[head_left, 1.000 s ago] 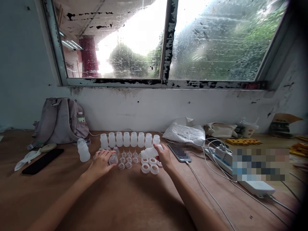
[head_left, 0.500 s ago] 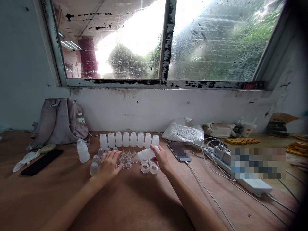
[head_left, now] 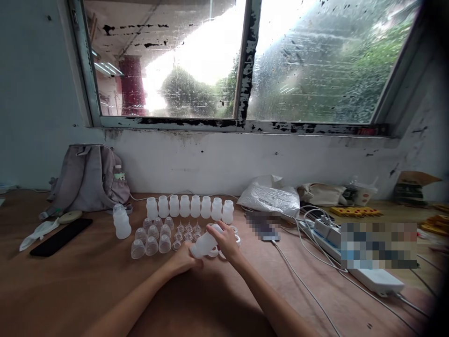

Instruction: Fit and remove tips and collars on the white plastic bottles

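My right hand (head_left: 226,241) grips the base end of a frosted baby bottle (head_left: 206,244), which lies tilted with its other end down to the left. At that lower end my left hand (head_left: 185,258) is closed around the bottle; anything small inside its fingers is hidden. Just behind my hands stand clear bottle nipples (head_left: 188,228) in rows. White collar rings (head_left: 213,252) lie under and beside my right hand, partly covered. To the left, translucent dome caps (head_left: 151,245) are set out in rows. Several open bottles (head_left: 184,206) form a line at the back.
A capped bottle (head_left: 121,222) stands at left, near a black phone-like slab (head_left: 62,237) and a grey backpack (head_left: 91,180). On the right are a charging phone (head_left: 268,229), a silver plastic bag (head_left: 271,196), a white power strip (head_left: 375,278) with cables, and yellow parts (head_left: 356,212).
My left hand has moved right from over the caps to the bottle's lower end. My right hand has brought the bottle down and slightly left, tilting it more.
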`<state>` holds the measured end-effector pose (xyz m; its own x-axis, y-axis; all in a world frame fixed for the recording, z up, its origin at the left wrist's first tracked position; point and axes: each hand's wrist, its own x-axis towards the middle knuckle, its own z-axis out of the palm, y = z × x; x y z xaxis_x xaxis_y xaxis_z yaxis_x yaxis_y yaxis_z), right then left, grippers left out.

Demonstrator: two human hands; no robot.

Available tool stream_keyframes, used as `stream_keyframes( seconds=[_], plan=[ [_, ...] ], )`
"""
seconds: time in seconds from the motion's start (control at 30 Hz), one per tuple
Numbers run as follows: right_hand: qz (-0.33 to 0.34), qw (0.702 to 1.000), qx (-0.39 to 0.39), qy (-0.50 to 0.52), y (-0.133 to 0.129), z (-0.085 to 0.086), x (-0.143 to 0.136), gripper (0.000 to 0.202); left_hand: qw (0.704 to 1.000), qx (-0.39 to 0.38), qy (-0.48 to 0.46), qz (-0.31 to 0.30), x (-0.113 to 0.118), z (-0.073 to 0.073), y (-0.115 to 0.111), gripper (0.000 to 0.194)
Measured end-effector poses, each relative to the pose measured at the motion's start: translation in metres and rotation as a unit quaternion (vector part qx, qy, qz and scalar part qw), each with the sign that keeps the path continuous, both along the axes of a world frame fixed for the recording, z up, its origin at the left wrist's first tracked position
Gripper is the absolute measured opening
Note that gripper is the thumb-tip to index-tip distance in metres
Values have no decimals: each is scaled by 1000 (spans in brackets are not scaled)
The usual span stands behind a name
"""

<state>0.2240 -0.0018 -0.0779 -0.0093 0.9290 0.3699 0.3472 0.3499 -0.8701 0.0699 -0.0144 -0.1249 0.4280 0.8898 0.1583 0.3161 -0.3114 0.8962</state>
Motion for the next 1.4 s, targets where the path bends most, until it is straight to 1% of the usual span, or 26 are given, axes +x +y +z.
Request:
stream_keyframes(
  seconds=[0.07, 0.13, 0.23, 0.3, 0.37, 0.4, 0.47, 0.53, 0.57, 0.6, 0.63, 0.7, 0.73, 0.77, 0.8, 0.9, 0.97, 1.07, 1.13, 1.23, 1.33, 1.4],
  plan=[
    [-13, 999, 27, -20, -2, 2, -1, 26, 1000, 5, 3, 13, -1, 2, -1, 5],
    [-29, 996, 74, -52, -5, 2, -2, 23, 999, 21, 0, 45, 0, 5, -3, 11],
    [-46, 985, 139, -94, -11, 3, -3, 21, 988, 76, 7, 133, 3, 7, -7, 24],
    [-43, 978, 173, -113, -17, 4, -4, 21, 976, 120, 30, 180, 6, 8, -11, 27],
    [-29, 973, 195, -124, -21, 6, -5, 20, 971, 143, 42, 185, 8, 9, -13, 23],
    [-26, 971, 199, -127, -22, 6, -4, 19, 975, 136, 34, 170, 9, 10, -14, 20],
    [-29, 972, 192, -130, -22, 7, -3, 19, 988, 91, -9, 125, 11, 11, -14, 14],
    [-35, 975, 179, -125, -21, 8, -1, 20, 996, 11, -62, 68, 10, 13, -14, 13],
    [-30, 977, 175, -121, -21, 9, 0, 21, 995, -45, -83, 31, 8, 14, -14, 13],
    [-17, 978, 173, -117, -21, 9, 2, 22, 989, -112, -97, -12, 6, 15, -14, 13],
    [3, 978, 174, -115, -21, 10, 3, 22, 975, -186, -105, -62, 4, 17, -15, 12],
    [44, 976, 181, -114, -23, 13, 4, 22, 930, -312, -117, -154, -1, 20, -18, 11],
    [57, 974, 185, -115, -24, 13, 4, 21, 911, -346, -129, -182, -3, 21, -19, 11],
    [58, 974, 188, -114, -23, 14, 4, 21, 904, -355, -150, -187, -5, 22, -19, 12],
    [44, 975, 189, -110, -22, 13, 4, 21, 907, -344, -176, -170, -5, 23, -19, 13],
    [-44, 982, 165, -84, -13, 10, 8, 23, 927, -272, -250, -61, -5, 21, -12, 22],
    [-93, 984, 136, -67, -4, 8, 12, 25, 930, -246, -272, 5, -6, 16, -4, 32],
    [-115, 986, 104, -55, 6, 7, 19, 28, 931, -231, -275, 68, -10, 7, 6, 39],
    [-116, 987, 98, -47, 8, 6, 22, 28, 936, -212, -267, 84, -12, 2, 9, 40],
    [-113, 989, 89, -47, 9, 4, 21, 29, 952, -165, -244, 78, -11, -4, 10, 45],
    [-98, 989, 91, -64, 9, 0, 17, 29, 970, -99, -213, 66, -8, -7, 8, 53],
    [-85, 989, 98, -75, 9, -2, 15, 29, 977, -65, -196, 60, -6, -8, 7, 51]
  ],
)
